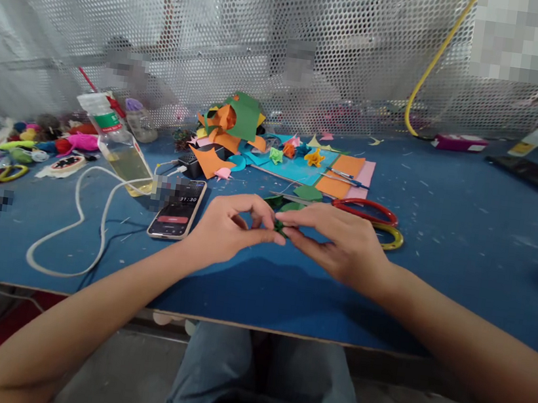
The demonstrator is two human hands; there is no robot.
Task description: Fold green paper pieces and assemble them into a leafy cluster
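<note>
Between my fingertips is a small dark green paper piece [279, 227], mostly hidden by the fingers. My left hand [233, 226] pinches it from the left, thumb below and index finger above. From the right, my right hand [343, 241] pinches the same piece, its fingertips almost meeting the left ones. Just beyond the hands lie green paper cutouts [308, 193]. Scissors with one red and one yellow handle loop [366, 208] rest behind my right hand, blades pointing left. Folded paper flowers, among them an orange-yellow one [314, 158] and a light green one [276, 155], sit farther back.
Left of my hands lies a phone [177, 209] with a white cable [78, 203] looping beside it. Behind it a bottle of yellowish liquid [123, 156] stands. Paper scraps [245, 119] pile up near the perforated metal screen [358, 54]. A purple box [460, 143] lies back right.
</note>
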